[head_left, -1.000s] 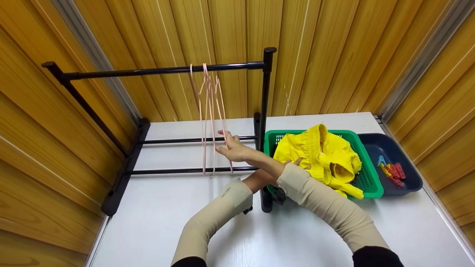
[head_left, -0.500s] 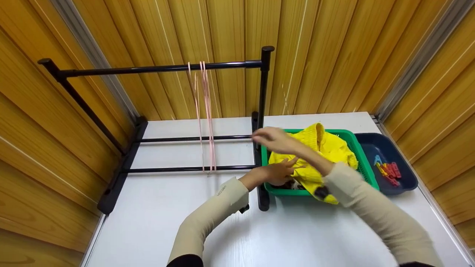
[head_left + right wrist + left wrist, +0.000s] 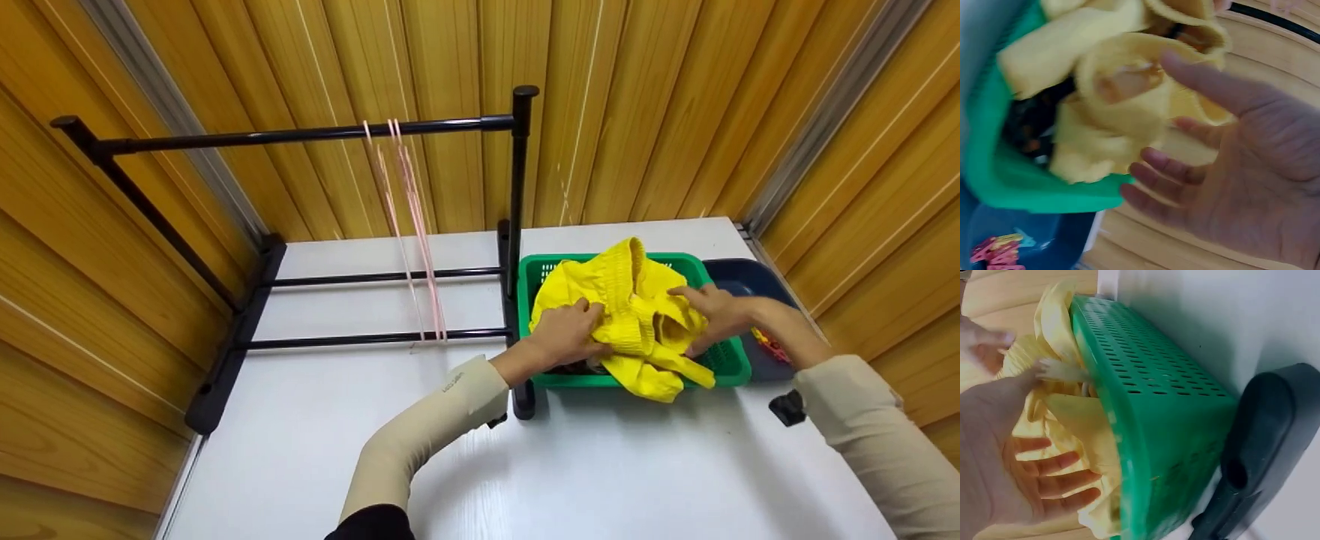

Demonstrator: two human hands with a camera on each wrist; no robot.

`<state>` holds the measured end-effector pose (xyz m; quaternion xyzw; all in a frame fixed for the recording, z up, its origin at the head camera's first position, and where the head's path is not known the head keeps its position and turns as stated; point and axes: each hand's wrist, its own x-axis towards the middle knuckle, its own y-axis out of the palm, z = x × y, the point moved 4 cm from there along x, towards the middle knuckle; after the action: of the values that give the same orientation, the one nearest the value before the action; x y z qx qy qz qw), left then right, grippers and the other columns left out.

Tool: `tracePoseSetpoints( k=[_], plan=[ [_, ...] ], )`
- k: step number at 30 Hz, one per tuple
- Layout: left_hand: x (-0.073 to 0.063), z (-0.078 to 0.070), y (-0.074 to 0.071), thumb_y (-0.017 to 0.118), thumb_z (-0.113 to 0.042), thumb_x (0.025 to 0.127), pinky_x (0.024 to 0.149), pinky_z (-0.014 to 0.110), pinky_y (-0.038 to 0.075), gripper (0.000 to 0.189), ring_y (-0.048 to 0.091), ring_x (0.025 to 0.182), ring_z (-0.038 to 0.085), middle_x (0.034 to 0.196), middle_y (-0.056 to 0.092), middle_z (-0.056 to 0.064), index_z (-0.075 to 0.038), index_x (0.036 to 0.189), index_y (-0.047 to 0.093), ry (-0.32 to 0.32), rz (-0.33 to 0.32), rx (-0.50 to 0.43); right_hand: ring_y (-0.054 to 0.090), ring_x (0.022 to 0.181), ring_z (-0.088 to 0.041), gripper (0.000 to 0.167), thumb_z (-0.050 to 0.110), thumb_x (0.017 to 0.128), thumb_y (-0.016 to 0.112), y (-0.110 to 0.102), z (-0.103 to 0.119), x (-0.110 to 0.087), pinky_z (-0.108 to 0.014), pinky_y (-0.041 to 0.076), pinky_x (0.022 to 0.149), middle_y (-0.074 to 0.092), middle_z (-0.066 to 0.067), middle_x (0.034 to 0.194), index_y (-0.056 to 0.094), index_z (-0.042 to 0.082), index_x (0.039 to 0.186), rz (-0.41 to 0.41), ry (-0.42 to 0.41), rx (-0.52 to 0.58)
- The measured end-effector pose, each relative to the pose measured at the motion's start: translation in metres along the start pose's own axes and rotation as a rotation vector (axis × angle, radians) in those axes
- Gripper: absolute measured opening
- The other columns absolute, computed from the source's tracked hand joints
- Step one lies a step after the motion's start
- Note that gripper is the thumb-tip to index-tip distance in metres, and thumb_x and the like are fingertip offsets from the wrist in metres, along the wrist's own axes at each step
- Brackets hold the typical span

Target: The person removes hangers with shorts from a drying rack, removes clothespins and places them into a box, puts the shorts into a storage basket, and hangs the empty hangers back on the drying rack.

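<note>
A bunched yellow garment (image 3: pixel 622 300) with a gathered elastic band lies in a green basket (image 3: pixel 637 381), partly draped over its front rim. My left hand (image 3: pixel 564 330) is at the garment's left side, its thumb against the cloth; in the left wrist view its fingers (image 3: pixel 1067 482) are spread. On the right side, my right hand (image 3: pixel 720 315) reaches toward the cloth with thumb and fingers apart. The right wrist view has this hand (image 3: pixel 1252 152) beside a round opening of the garment. Darker cloth shows beneath the yellow one, mostly hidden.
A black rack (image 3: pixel 517 187) stands left of the basket, with several pink hangers (image 3: pixel 420 232) on its top bar. Right of the basket is a dark blue tray (image 3: pixel 742 277) holding clothespins (image 3: pixel 1002 250). Wood-look panels (image 3: pixel 645 112) enclose the white table (image 3: pixel 600 465).
My right hand has left the hangers and swung right to the garment's right side. The hangers have bunched together. My left hand has come up over the garment, whose front edge has shifted.
</note>
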<state>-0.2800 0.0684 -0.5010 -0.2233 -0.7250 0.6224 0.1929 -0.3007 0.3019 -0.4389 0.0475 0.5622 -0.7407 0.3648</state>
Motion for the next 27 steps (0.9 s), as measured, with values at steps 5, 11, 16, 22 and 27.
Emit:
tracePoseSetpoints(
  k=[5, 11, 16, 22, 27],
  plan=[
    [-0.003, 0.005, -0.016, 0.057, -0.018, 0.103, 0.065, 0.032, 0.058, 0.008, 0.070, 0.082, 0.018, 0.094, 0.071, 0.002, -0.015, 0.108, 0.063, 0.031, -0.197, 0.090, 0.039, 0.114, -0.050, 0.099, 0.028, 0.074, 0.092, 0.018, -0.003, 0.009, -0.060, 0.040, 0.088, 0.038, -0.031, 0.128, 0.035, 0.010, 0.153, -0.191, -0.053, -0.216],
    [-0.010, 0.033, -0.063, 0.049, -0.003, 0.101, 0.057, 0.037, 0.057, 0.016, 0.070, 0.071, 0.026, 0.086, 0.071, 0.010, -0.010, 0.111, 0.058, -0.118, -0.537, -0.159, 0.051, 0.101, -0.043, 0.055, 0.024, 0.081, 0.087, 0.021, -0.013, 0.009, -0.057, 0.046, 0.078, 0.054, -0.024, 0.115, 0.064, 0.011, 0.129, -0.463, -0.115, -0.453],
    [-0.007, 0.050, -0.093, 0.044, -0.007, 0.106, 0.069, 0.039, 0.060, 0.024, 0.076, 0.090, 0.028, 0.107, 0.078, 0.009, -0.014, 0.122, 0.061, -0.175, -0.629, -0.311, 0.050, 0.110, -0.043, 0.033, 0.028, 0.080, 0.086, 0.007, -0.025, 0.001, -0.061, 0.044, 0.084, 0.056, -0.021, 0.116, 0.067, 0.010, 0.099, -0.670, -0.202, -0.526],
    [-0.004, 0.067, -0.111, 0.047, 0.002, 0.103, 0.089, 0.035, 0.060, 0.047, 0.073, 0.108, 0.025, 0.126, 0.073, 0.012, -0.020, 0.142, 0.059, -0.137, -0.526, -0.443, 0.054, 0.076, -0.030, 0.025, 0.004, 0.084, 0.075, -0.024, -0.032, -0.008, -0.038, 0.046, 0.063, 0.060, -0.017, 0.090, 0.054, 0.003, 0.098, -0.737, -0.237, -0.201],
    [-0.001, 0.081, -0.123, 0.045, 0.014, 0.096, 0.095, 0.028, 0.055, 0.060, 0.068, 0.113, 0.020, 0.139, 0.066, 0.011, -0.021, 0.144, 0.060, -0.069, -0.371, -0.660, 0.062, 0.087, -0.032, 0.039, 0.004, 0.094, 0.060, -0.056, -0.036, -0.024, -0.023, 0.048, 0.061, 0.065, -0.023, 0.115, 0.057, 0.003, 0.132, -0.862, -0.089, 0.193]
  ],
)
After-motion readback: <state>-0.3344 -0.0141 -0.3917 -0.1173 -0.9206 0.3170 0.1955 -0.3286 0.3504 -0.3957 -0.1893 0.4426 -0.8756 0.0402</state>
